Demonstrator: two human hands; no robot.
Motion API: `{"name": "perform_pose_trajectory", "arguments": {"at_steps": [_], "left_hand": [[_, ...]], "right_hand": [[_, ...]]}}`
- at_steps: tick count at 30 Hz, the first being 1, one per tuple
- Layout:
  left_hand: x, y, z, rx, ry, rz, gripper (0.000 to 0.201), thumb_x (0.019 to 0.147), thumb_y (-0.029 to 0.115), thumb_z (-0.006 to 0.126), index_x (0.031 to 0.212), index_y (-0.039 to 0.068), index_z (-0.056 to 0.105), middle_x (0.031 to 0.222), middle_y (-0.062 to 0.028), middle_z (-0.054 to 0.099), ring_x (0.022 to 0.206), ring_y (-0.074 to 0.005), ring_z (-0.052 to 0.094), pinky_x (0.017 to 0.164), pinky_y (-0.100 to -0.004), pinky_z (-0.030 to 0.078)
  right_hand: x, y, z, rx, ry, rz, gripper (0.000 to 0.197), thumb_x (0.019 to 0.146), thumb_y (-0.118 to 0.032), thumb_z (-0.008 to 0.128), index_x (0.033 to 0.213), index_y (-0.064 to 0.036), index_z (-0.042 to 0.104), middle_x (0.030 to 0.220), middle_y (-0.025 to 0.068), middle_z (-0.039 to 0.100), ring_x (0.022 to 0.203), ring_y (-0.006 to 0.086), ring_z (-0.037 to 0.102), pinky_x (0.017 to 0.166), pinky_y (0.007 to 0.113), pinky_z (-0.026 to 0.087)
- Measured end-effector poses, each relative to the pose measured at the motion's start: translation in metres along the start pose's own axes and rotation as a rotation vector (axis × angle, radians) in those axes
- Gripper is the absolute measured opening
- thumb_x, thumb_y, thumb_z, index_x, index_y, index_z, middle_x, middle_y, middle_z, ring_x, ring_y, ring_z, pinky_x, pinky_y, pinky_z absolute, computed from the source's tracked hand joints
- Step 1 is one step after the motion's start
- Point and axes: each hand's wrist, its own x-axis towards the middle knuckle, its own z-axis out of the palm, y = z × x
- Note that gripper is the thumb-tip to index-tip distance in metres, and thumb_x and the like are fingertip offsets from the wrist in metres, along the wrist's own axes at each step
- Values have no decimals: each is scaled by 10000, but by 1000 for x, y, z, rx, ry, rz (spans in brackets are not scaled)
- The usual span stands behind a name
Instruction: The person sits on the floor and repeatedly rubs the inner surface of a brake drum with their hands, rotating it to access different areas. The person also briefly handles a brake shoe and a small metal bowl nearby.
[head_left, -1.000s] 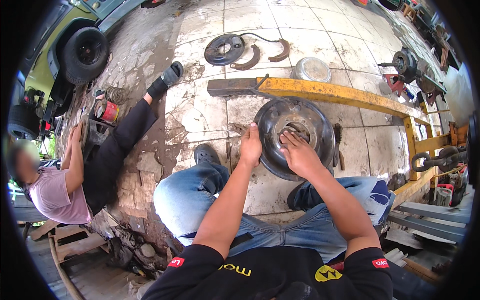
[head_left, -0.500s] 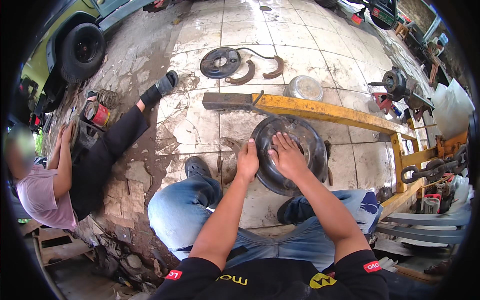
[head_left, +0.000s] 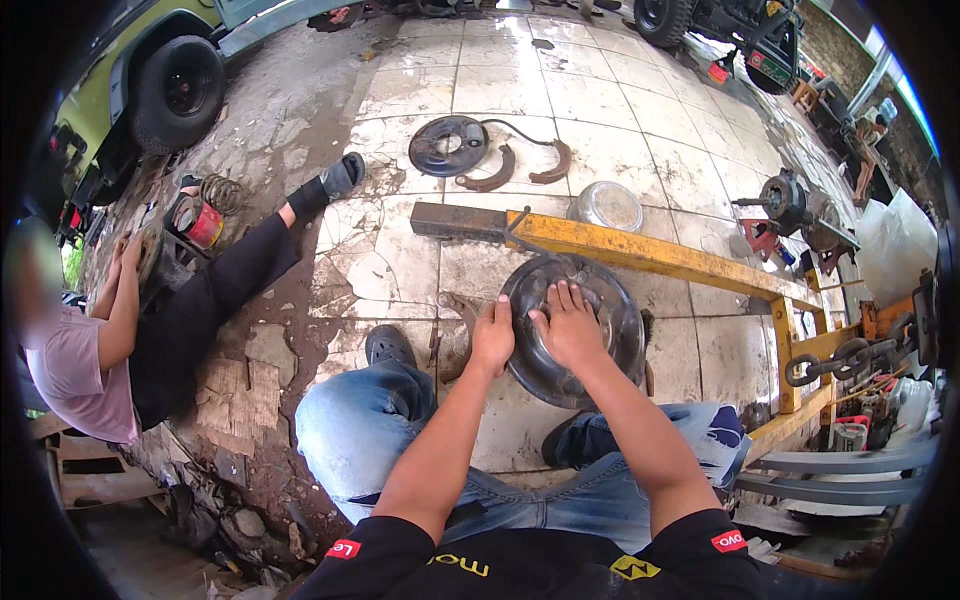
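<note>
resting right fingers (head_left: pixel 566 300) flat on black disc (head_left: pixel 622 338), hold of left fingers (head_left: pixel 487 318) unclear, sleeves (head_left: pixel 697 532) red-labelled.

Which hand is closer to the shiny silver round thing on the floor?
Right. The right hand rests on the black disc, across the yellow bar from the silver round thing; the left hand is at the disc's left edge, farther off.

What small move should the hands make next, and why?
Probably slide the right hand across the round black plate: it lies palm-down over the plate's face, while the left hand, at the left rim, seems placed to steady it.
</note>
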Motion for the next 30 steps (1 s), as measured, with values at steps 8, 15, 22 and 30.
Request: {"name": "perform_pose_trajectory", "arguments": {"at_steps": [8,15,22,30], "left_hand": [[7,-7,0,-66,-21,4,593,1020,435,427,1292,-84,522,1213,-227,610,1102,-266,583,950,-349,447],[-2,5,4,16,5,18,584,1026,421,422,1300,-87,507,1229,-214,599,1116,-251,566,962,-340,437],[6,1,3,29,-6,57,597,1032,419,406,1348,-85,464,1279,-215,569,1146,-262,552,977,-346,436],[13,-7,1,-42,-34,19,600,1027,422,418,1341,-87,471,1273,-224,569,1136,-268,560,963,-350,449]], "right_hand": [[-1,3,0,21,-4,13,662,988,-485,394,1433,5,387,1511,183,357,1417,341,306,1142,480,269],[-5,6,-10,41,-101,-5,715,991,-532,348,1469,-2,324,1549,170,288,1443,335,248,1160,481,232],[-10,-3,-3,-4,-71,-14,712,981,-533,374,1457,-4,343,1539,183,303,1438,340,257,1159,485,225],[-3,-12,-2,62,-84,87,771,972,-573,346,1492,-9,271,1568,177,238,1459,331,200,1174,481,173]]}}
